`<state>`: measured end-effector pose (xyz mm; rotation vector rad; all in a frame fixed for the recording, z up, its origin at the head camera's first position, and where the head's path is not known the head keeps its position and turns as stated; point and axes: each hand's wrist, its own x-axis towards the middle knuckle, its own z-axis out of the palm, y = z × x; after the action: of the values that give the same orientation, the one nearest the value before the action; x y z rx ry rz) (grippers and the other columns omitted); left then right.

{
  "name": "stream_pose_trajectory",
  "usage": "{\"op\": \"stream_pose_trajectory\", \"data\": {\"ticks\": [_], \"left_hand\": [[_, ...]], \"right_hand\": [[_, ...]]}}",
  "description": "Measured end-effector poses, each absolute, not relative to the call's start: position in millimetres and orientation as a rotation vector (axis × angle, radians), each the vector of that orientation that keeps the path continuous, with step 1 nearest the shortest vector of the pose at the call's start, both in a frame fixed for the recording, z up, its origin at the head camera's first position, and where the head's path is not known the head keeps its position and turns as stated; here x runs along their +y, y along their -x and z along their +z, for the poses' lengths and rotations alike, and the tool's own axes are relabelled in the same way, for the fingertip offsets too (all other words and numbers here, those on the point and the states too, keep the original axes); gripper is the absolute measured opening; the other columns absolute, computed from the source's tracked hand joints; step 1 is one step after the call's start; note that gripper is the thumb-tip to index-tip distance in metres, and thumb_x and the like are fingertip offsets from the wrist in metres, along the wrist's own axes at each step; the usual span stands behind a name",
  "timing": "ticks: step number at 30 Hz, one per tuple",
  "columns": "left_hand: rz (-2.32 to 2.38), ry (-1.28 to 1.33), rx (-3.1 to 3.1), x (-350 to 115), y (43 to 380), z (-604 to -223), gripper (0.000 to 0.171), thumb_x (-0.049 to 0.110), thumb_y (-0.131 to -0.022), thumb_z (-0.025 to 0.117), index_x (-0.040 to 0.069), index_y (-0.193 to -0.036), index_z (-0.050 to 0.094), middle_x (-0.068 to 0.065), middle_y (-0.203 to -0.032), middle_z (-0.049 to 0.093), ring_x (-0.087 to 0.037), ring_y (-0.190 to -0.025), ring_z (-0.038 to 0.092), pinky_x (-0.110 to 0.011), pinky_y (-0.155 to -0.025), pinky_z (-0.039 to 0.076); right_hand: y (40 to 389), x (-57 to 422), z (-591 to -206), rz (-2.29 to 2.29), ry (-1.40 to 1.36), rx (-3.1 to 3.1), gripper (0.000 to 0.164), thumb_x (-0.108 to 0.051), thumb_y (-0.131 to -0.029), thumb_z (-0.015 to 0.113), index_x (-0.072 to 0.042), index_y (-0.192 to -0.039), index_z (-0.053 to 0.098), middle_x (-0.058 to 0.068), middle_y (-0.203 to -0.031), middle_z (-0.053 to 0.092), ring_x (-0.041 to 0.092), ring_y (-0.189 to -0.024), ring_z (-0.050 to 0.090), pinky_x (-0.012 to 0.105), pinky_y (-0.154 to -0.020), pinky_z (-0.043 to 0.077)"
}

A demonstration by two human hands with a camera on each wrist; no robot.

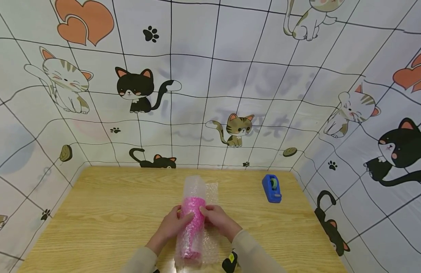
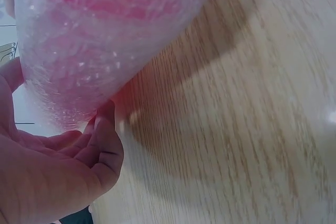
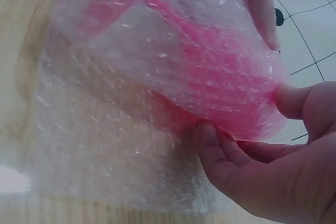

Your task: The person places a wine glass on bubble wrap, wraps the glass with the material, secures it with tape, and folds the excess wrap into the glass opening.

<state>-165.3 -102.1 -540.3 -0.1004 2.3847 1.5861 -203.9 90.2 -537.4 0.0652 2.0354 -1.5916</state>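
Note:
A bright pink cylindrical object (image 1: pixel 194 220), rolled in clear bubble wrap (image 1: pixel 195 185), lies lengthwise on the wooden table; the layers of wrap hide its exact kind. My left hand (image 1: pixel 174 223) grips the roll from the left, thumb on top and fingers curled low against its side, as the left wrist view shows. From the right, my right hand (image 1: pixel 221 220) holds it between thumb and curled fingers, seen close up in the right wrist view. A loose flap of bubble wrap (image 3: pixel 121 150) spreads flat on the table to the right of the roll.
A blue tape dispenser (image 1: pixel 272 189) with a roll of tape stands at the back right of the table (image 1: pixel 121 204). Cloth walls (image 1: pixel 193 83) printed with cats and a grid enclose the table's back and sides. A black item (image 1: pixel 230 262) shows beside the right sleeve.

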Motion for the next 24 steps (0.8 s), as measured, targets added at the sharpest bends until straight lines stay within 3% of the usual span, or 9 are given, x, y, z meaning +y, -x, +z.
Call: {"op": "stream_pose_trajectory", "data": {"ticks": [8,12,19,24], "left_hand": [[1.577,0.088,2.433,-100.6,165.4,-541.2,0.081,0.052,-0.089,0.063,-0.005,-0.142,0.038,-0.029,-0.131,0.056,-0.04,-0.111,0.062,-0.051,-0.088,0.055],[1.57,0.095,2.448,-99.7,166.4,-543.3,0.081,0.053,-0.089,0.063,-0.003,-0.142,0.039,-0.028,-0.132,0.056,-0.039,-0.111,0.063,-0.051,-0.088,0.055],[1.529,0.084,2.489,-97.2,166.3,-543.8,0.083,0.054,-0.089,0.062,-0.004,-0.143,0.038,-0.029,-0.131,0.057,-0.041,-0.111,0.062,-0.052,-0.088,0.054],[1.494,0.081,2.522,-95.9,164.9,-543.1,0.083,0.055,-0.089,0.061,-0.001,-0.144,0.038,-0.03,-0.132,0.056,-0.042,-0.112,0.061,-0.054,-0.09,0.053]], "right_hand": [[205.2,90.9,-531.4,-1.567,-0.033,2.047,0.049,-0.039,-0.098,0.052,0.003,-0.122,0.062,0.009,-0.104,0.072,0.021,-0.096,0.067,0.047,-0.094,0.052],[203.9,91.6,-529.4,-1.532,-0.027,2.066,0.055,-0.048,-0.096,0.054,0.001,-0.121,0.063,0.008,-0.104,0.073,0.021,-0.094,0.067,0.048,-0.094,0.052],[202.2,93.0,-527.9,-1.475,-0.095,2.143,0.079,-0.057,-0.087,0.063,0.005,-0.132,0.045,0.015,-0.118,0.063,0.026,-0.105,0.064,0.052,-0.099,0.049],[202.4,94.7,-531.5,-1.507,-0.068,2.131,0.078,-0.055,-0.089,0.062,0.009,-0.131,0.046,0.017,-0.119,0.065,0.027,-0.107,0.065,0.051,-0.1,0.049]]}}
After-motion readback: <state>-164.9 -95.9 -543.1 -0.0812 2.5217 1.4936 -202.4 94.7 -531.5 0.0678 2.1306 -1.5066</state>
